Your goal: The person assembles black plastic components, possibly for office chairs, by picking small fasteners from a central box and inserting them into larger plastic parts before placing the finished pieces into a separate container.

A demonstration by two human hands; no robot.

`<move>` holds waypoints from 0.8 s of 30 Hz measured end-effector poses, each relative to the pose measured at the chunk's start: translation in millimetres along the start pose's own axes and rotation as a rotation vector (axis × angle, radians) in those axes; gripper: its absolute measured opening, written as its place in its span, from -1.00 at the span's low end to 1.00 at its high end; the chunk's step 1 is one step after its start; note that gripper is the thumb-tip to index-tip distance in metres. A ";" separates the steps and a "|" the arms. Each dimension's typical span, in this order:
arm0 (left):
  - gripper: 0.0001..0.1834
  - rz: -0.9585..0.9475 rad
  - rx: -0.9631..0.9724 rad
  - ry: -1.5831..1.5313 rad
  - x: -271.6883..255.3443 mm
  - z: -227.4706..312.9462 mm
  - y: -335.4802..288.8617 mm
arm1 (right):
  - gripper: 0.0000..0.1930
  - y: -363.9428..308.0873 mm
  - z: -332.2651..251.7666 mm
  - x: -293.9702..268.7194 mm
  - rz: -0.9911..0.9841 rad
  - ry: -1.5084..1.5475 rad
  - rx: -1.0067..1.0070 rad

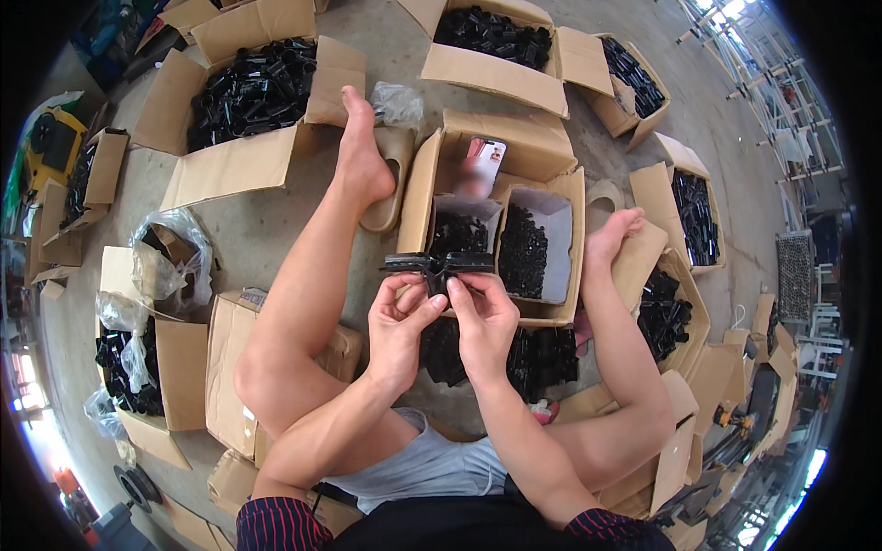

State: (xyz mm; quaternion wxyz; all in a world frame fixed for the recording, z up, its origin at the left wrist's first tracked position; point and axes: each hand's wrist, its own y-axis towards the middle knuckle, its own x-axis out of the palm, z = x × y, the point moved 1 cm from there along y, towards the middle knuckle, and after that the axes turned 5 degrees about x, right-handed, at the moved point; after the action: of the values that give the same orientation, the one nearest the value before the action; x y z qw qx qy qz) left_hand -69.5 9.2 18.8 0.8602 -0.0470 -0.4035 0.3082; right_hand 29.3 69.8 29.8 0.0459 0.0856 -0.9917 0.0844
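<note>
My left hand [397,329] and my right hand [482,331] meet in front of me, both closed on a black T-shaped plastic part [435,264]. Its two arms stretch out sideways, and its short stem points down between my thumbs. Fingertips hide some of the stem. Just beyond it stands a cardboard box [421,197] with two grey bins [553,289] of small black pieces [524,248]. A phone [484,165] with a lit screen leans inside that box. Longer black parts [544,356] lie in a pile below the box, partly covered by my right hand and forearm.
Open cardboard boxes of black plastic parts surround me, one at far left [230,179], one at the back [496,73], others at right [698,216] and near left [179,367]. Clear plastic bags [397,104] and a tan slipper [390,174] lie on the floor. Metal racks [781,101] stand far right.
</note>
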 end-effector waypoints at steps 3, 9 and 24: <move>-0.59 0.007 -0.001 -0.004 1.6 -0.8 -1.7 | -0.88 -0.1 -0.5 0.8 0.003 0.017 0.052; -0.59 -0.021 0.016 0.010 -3.6 -2.6 -1.4 | -0.80 1.6 7.6 -2.4 -0.040 0.068 0.042; -0.47 -0.323 -0.342 0.014 9.7 -3.1 -6.5 | -0.54 -36.7 -32.8 -58.1 -0.036 -0.238 -0.280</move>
State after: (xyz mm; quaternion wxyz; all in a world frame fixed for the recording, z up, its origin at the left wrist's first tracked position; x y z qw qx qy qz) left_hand -59.3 10.0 25.3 0.8806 -0.1290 -0.4464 0.0935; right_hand 95.3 49.3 61.7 -0.0587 0.1056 -0.9905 -0.0660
